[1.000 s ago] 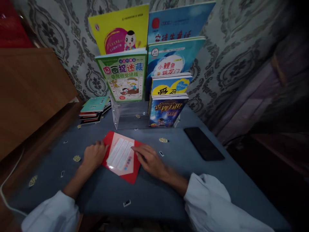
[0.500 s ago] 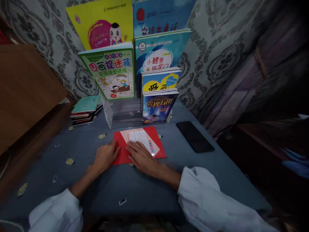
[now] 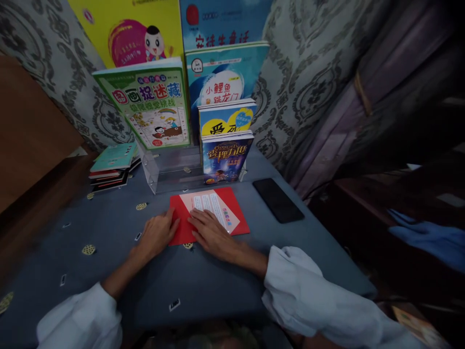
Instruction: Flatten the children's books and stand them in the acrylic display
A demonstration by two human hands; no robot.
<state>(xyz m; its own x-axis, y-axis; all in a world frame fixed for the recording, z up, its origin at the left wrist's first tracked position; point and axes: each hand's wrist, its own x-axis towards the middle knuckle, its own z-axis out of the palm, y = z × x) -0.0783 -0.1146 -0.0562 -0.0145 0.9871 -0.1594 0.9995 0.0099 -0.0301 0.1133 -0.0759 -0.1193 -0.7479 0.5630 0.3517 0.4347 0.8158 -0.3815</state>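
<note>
A thin red book [image 3: 235,206] lies flat on the table, with a slanted pale pink panel bearing white text blocks and small coloured characters. Whether that panel is printed or a loose sheet I cannot tell. My left hand [image 3: 157,233] rests at the book's left edge, fingertips touching the red cover and the thumb reaching toward it. Across the lower middle of the book lies my right hand [image 3: 212,236], its fingers stretched out flat over the pink panel. Neither hand has its fingers closed round anything.
Behind the book stands a clear acrylic rack [image 3: 170,177] with several upright books, among them a green picture book [image 3: 160,123] and a dark blue one [image 3: 225,162]. A small book stack [image 3: 112,162] sits left. A black phone [image 3: 278,199] lies right, near the table edge.
The view has turned a little to the right, so the rack, phone and stack appear farther left. Both hands stay in nearly the same place on the red book.
</note>
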